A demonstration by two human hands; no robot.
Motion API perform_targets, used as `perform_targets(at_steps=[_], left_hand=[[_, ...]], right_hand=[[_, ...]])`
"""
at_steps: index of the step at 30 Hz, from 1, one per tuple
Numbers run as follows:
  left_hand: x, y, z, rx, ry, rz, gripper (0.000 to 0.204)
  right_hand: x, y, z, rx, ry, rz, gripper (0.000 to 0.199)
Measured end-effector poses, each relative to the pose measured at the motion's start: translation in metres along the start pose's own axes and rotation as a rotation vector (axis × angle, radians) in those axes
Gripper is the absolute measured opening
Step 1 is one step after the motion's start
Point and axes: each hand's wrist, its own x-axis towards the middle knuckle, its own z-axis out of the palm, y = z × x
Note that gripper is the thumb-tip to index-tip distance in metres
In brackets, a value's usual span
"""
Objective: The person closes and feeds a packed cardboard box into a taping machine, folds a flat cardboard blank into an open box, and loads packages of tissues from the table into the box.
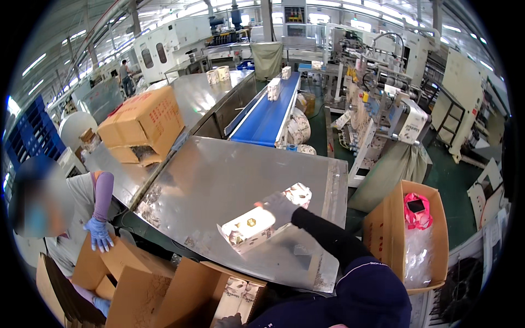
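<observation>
On the metal table, my right hand [278, 211] in a grey glove reaches across white floral-printed packs, its fingers closed over them. One printed pack [249, 227] shows on the near-left side of the hand, and another printed end [298, 194] shows beyond it. The hand hides where they meet, so I cannot tell whether they are joined. At the bottom edge, my left hand [231, 321] in a dark glove is beside similar packs [236, 298] inside an open cardboard carton [188, 290]. Most of its fingers are cut off or hidden.
A co-worker's blue-gloved hand [99, 234] rests on a carton at left. Beyond the metal table [219, 164], a blue conveyor belt [265, 117] carries packs. A large carton [145, 123] stands far left; another [383, 229] at right holds clear plastic and a pink bag.
</observation>
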Motion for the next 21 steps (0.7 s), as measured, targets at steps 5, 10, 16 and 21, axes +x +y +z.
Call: perform_targets(at_steps=[5, 10, 16, 21], left_hand=[[-0.055, 0.011, -0.086, -0.073, 0.041, -0.009, 0.030], [0.027, -0.005, -0.123, 0.105, 0.463, 0.104, 0.073], [0.189, 0.014, -0.188, 0.329, 0.842, 0.183, 0.115], [0.206, 0.021, -0.211, 0.234, 0.602, 0.087, 0.108]], right_hand=[[-0.011, 0.023, 0.010, -0.064, 0.028, 0.161, 0.098], [0.025, -0.018, 0.026, 0.034, 0.082, 0.074, 0.090], [0.054, -0.041, 0.036, 0.265, 0.082, 0.003, 0.069], [0.025, 0.005, 0.036, 0.086, 0.214, 0.487, 0.048]])
